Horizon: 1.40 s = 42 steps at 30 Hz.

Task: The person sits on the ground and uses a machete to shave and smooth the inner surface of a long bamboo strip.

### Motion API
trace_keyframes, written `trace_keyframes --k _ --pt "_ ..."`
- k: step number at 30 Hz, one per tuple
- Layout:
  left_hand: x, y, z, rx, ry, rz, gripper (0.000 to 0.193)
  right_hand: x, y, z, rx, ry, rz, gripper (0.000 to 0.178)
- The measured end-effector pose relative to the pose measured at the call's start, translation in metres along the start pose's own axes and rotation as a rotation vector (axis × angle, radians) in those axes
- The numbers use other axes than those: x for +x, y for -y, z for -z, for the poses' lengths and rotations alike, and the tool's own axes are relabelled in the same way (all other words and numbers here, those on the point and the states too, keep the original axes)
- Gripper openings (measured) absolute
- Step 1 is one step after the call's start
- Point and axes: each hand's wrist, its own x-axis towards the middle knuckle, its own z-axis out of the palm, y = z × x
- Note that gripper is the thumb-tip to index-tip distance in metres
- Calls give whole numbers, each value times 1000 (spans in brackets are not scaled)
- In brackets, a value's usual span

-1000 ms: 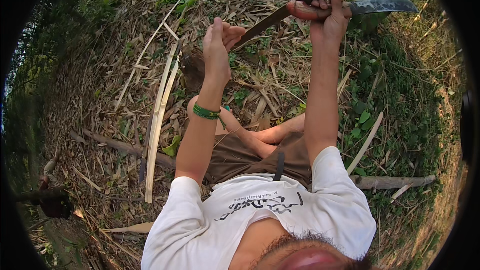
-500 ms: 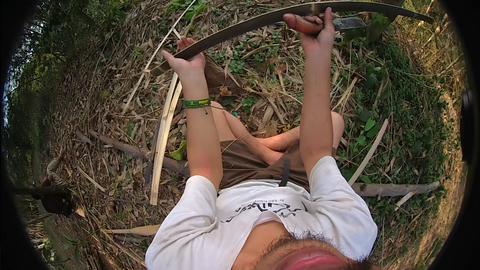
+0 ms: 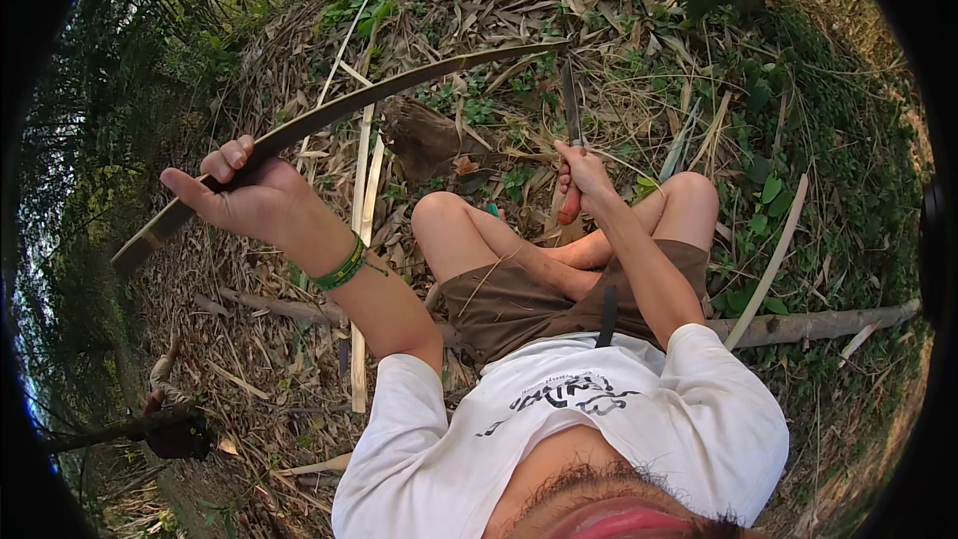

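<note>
My left hand (image 3: 249, 198), raised out to the left, has its fingers wrapped round a long dark bamboo strip (image 3: 369, 97). The strip slants from the lower left up toward the middle, where its thin far end hangs in the air. In front of my bent legs, my right hand (image 3: 591, 180) is closed on a knife (image 3: 571, 105) with a reddish handle. Its narrow blade points away from me, and its tip comes near the strip's far end; whether they touch, I cannot tell.
A short wooden stump (image 3: 424, 140) stands beyond my knees. Pale split strips (image 3: 361, 240) lie on the leaf litter to the left, another pale strip (image 3: 773, 260) to the right. A branch (image 3: 818, 325) runs along the ground beside me.
The bamboo strip has swung down and left with my left hand. My right hand has come off the strip and dropped toward my lap, still holding the knife, now pointing away.
</note>
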Motion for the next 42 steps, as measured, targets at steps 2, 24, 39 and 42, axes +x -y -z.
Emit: trace_keyframes --k 2,24,39,42 --pt "-18 1 -6 89 191 -121 46 -15 -6 -4 -67 -4 32 36" --pt "-109 26 -27 -108 1076 143 54 -160 80 -63 -674 369 858 59" --pt "-123 51 -18 -101 998 166 45 -76 60 -33 -805 -25 745 59" --pt "-124 57 -17 -129 1049 158 44 -80 59 -28 -744 -4 680 57"
